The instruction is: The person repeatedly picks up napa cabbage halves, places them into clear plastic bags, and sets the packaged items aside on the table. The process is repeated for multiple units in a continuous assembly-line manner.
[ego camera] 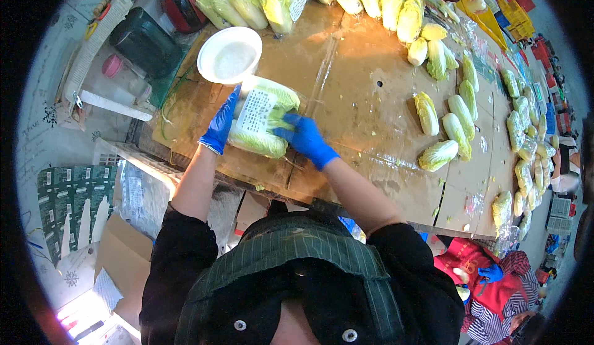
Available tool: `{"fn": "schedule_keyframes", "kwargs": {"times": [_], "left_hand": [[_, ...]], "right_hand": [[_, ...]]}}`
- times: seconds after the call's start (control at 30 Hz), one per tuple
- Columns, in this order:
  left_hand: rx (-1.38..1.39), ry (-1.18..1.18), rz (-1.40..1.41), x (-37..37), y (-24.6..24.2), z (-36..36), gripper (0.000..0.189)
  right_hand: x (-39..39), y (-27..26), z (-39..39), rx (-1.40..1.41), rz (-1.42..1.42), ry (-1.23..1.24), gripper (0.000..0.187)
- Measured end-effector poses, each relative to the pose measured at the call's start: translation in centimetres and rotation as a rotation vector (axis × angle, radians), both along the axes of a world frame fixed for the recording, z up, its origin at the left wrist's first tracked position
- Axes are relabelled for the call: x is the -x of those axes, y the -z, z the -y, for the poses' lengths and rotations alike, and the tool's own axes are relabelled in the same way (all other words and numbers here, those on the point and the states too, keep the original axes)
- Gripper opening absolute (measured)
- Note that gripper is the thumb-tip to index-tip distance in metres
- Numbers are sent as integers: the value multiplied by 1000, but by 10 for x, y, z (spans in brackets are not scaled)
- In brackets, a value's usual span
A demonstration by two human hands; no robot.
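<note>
Both hands wear blue gloves. A clear plastic bag of small napa cabbages with a printed white label lies on the cardboard-covered table before me. My left hand lies flat along the bag's left side, fingers stretched towards the bowl. My right hand touches the bag's right side, its fingertips over the leafy ends; whether they grip is unclear. A white plastic bowl holding what looks like clear liquid stands just beyond the bag.
Bagged cabbages stand at the table's far edge. Loose napa cabbages lie to the right, with more wrapped ones beyond. A dark green container is at the left. A co-worker in a red apron is at the lower right.
</note>
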State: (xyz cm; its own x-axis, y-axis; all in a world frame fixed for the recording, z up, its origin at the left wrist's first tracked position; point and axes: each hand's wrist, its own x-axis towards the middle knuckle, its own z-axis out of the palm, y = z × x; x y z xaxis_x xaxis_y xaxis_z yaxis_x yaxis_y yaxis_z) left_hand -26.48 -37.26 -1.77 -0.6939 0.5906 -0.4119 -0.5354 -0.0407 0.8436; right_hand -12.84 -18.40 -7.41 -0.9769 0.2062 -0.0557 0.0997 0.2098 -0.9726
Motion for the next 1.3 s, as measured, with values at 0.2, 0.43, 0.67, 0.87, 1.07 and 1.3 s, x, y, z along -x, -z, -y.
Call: {"fn": "schedule_keyframes", "kwargs": {"times": [0.2, 0.43, 0.67, 0.87, 1.07, 1.3], "left_hand": [[-61, -88, -267, -32, -6, 4, 55], [-194, -205, -649, -100, -23, 24, 82], [8, 515, -503, -99, -23, -19, 93], [-170, 218, -567, -99, -5, -17, 96], [-49, 63, -629, -122, -2, -40, 100], [-89, 125, -559, -133, -12, -52, 89]], "right_hand": [[8, -16, -8, 13, -55, -63, 49], [-55, -156, -82, -436, -196, -523, 54], [-86, -194, -89, -440, -182, -382, 51], [-182, -142, -157, 97, -157, 732, 38], [-151, -142, -102, 15, -86, 282, 35], [-76, -169, -64, -759, 55, -113, 34]]}}
